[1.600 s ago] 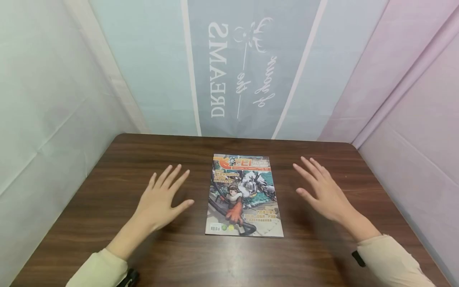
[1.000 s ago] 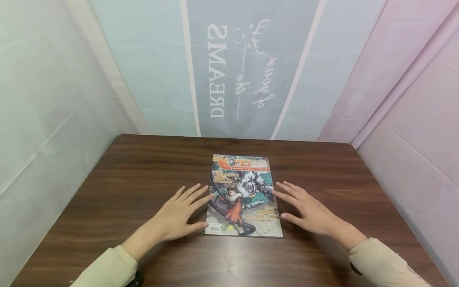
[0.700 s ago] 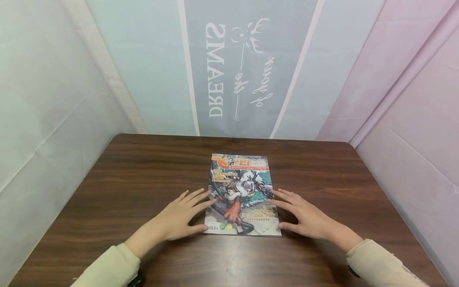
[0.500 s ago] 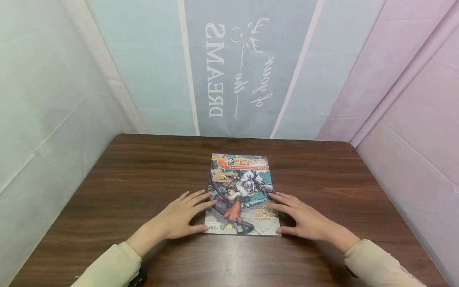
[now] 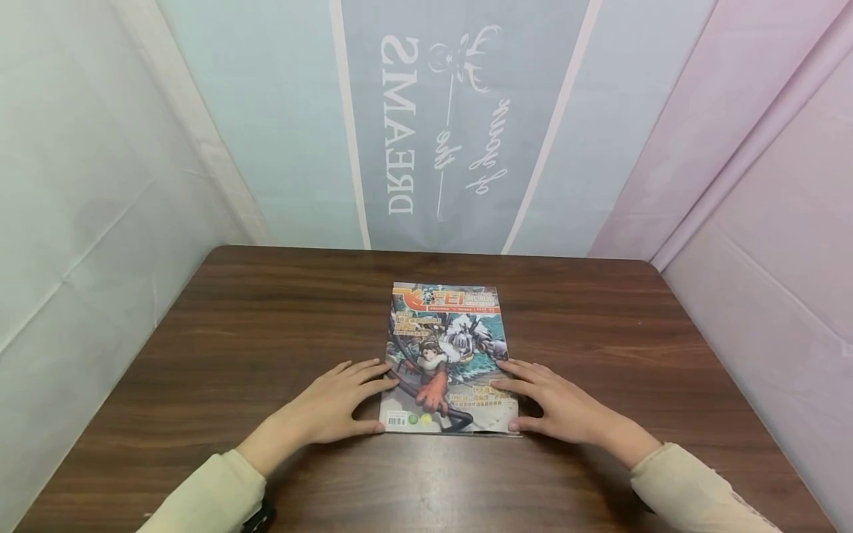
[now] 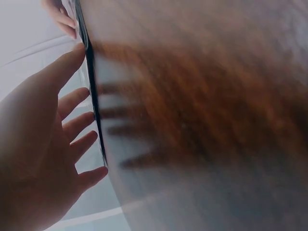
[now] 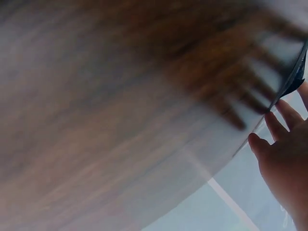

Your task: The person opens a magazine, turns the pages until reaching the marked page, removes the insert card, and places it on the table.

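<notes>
A magazine (image 5: pixel 446 355) with a colourful comic-style cover lies flat on the dark wood table (image 5: pixel 266 296). My left hand (image 5: pixel 333 403) rests at its left edge, fingers spread, fingertips on the cover's margin and thumb near the bottom left corner. At the right edge my right hand (image 5: pixel 560 403) touches the cover with extended fingers, its thumb at the bottom right corner. There the cover stands slightly raised, with a dark gap below it. The right wrist view shows this lifted corner (image 7: pixel 294 79) beside the thumb. The left wrist view shows fingertips along the magazine's edge (image 6: pixel 91 67).
Pale cloth walls stand on the left (image 5: pixel 87 222) and right (image 5: pixel 766 222). A printed curtain (image 5: pixel 440 148) with mirrored white lettering hangs behind the table's far edge. Both forearms wear light sleeves, and a black band (image 5: pixel 258 517) shows at the left wrist.
Both hands have come inward from either side onto the magazine's edges. Since then the right hand has slid slightly, and the cover's bottom right corner has risen a little.
</notes>
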`<state>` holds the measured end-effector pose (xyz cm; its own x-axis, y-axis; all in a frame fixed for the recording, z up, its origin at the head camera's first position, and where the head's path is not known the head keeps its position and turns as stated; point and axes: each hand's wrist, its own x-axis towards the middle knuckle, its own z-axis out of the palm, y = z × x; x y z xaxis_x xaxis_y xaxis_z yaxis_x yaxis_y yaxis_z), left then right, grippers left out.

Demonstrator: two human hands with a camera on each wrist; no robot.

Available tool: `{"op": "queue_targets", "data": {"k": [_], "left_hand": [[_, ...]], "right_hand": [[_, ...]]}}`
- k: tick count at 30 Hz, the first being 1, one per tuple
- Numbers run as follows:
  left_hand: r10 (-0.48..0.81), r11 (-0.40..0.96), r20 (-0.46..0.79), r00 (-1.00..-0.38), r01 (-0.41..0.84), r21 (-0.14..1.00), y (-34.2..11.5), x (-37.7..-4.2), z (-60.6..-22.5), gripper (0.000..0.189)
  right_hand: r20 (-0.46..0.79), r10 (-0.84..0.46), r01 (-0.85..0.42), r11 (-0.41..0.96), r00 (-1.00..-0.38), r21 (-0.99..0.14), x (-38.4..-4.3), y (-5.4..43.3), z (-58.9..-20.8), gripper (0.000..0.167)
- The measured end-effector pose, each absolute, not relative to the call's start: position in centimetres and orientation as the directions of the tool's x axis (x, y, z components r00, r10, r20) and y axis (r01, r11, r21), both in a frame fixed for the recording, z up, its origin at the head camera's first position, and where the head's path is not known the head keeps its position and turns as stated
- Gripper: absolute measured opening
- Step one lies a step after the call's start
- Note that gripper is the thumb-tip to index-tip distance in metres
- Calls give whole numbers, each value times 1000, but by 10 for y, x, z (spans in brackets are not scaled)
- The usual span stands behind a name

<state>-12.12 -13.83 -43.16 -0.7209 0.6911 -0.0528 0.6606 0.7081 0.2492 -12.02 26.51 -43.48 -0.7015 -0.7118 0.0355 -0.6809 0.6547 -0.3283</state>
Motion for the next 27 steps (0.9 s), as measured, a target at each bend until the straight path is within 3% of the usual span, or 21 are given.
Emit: {"op": "queue_targets", "data": {"k": [9,27], "left_hand": [[713,672,10,-701,687,275,-123,-122,-423,63],[756,540,237,-611,785,303,-36,-115,-404,46]], "right_hand": [[32,-666,-636,697,-746,-332,-125,262,-424,58],[159,-605,-610,679,-780,-408,-128,245,-404,48]]}}
